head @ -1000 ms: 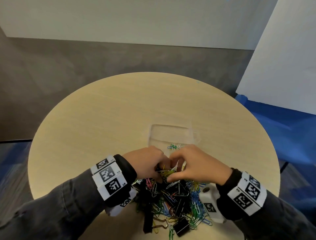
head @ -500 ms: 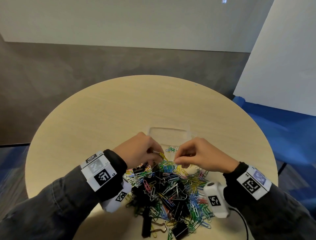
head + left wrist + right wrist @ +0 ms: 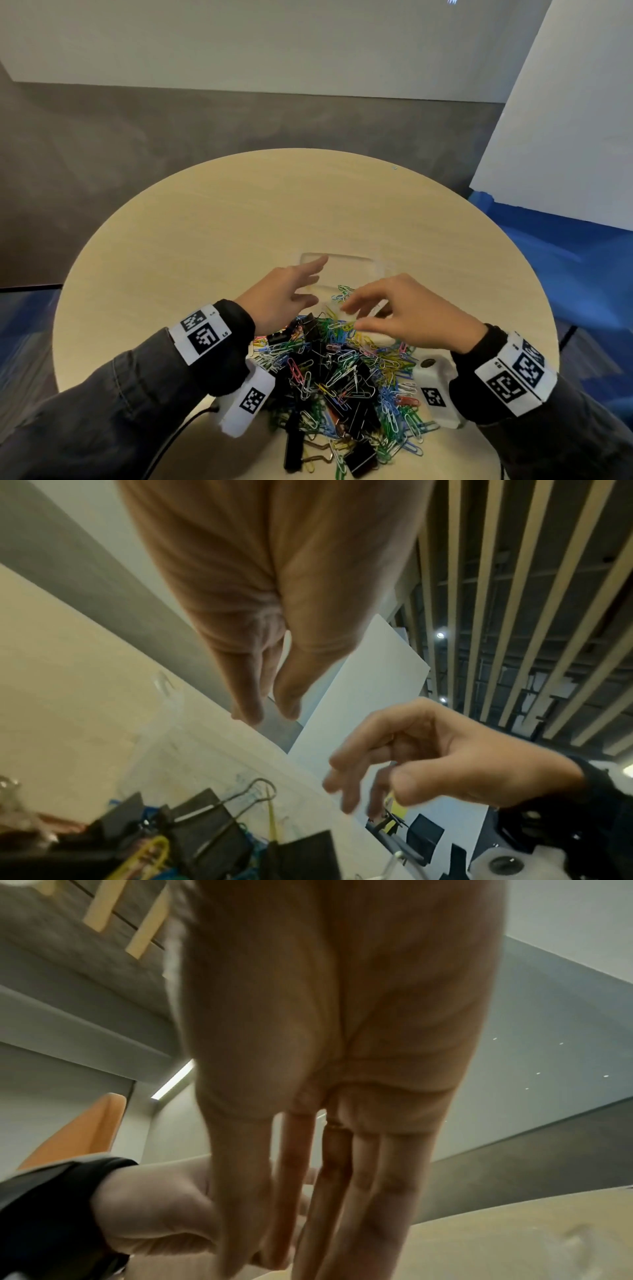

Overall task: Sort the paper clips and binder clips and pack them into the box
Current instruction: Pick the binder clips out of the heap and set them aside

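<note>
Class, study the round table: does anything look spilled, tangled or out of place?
Yes. Coloured paper clips and black binder clips lie tangled in one unsorted heap on the round wooden table; only a few clips sit in the clear plastic box.

Even soft indoor light, wide-angle bending at edges, wrist views dim with motion-blurred fingers, ceiling lamps glaring
</note>
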Available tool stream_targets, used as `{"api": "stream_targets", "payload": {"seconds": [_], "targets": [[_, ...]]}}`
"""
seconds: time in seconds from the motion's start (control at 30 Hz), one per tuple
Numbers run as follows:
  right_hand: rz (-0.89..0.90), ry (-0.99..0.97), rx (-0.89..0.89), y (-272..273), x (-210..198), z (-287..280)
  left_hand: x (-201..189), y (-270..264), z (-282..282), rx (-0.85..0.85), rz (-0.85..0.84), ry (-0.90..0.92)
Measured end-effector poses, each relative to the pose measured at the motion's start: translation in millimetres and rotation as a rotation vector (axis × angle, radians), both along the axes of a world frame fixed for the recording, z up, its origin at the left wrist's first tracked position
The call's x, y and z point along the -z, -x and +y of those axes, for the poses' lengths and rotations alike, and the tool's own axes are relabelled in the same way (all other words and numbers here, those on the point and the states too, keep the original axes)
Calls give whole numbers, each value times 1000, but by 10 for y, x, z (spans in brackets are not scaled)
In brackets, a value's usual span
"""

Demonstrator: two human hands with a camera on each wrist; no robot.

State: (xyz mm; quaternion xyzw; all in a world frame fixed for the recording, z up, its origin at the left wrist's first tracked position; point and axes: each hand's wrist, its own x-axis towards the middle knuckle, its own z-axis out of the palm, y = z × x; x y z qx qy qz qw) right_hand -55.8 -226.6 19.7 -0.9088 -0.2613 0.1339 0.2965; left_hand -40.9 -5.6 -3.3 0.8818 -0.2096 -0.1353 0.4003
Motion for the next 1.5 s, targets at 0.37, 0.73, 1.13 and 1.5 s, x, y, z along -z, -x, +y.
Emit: {"api": "stream_targets", "payload": {"seconds": [0.37,0.73,1.13,1.5], "targets": [[170,353,-117,102,122,54,-59,83,-42,342,-34,-328],[289,-41,-8,-44,-14,-151,-75,64,-16,332,-13,-253],[29,-1,275,-308,-126,-687,-209,42,70,271,-20,-77],[-74,419,383,-371,147,-704,-138,-250,495,-79,-74,-413]]}}
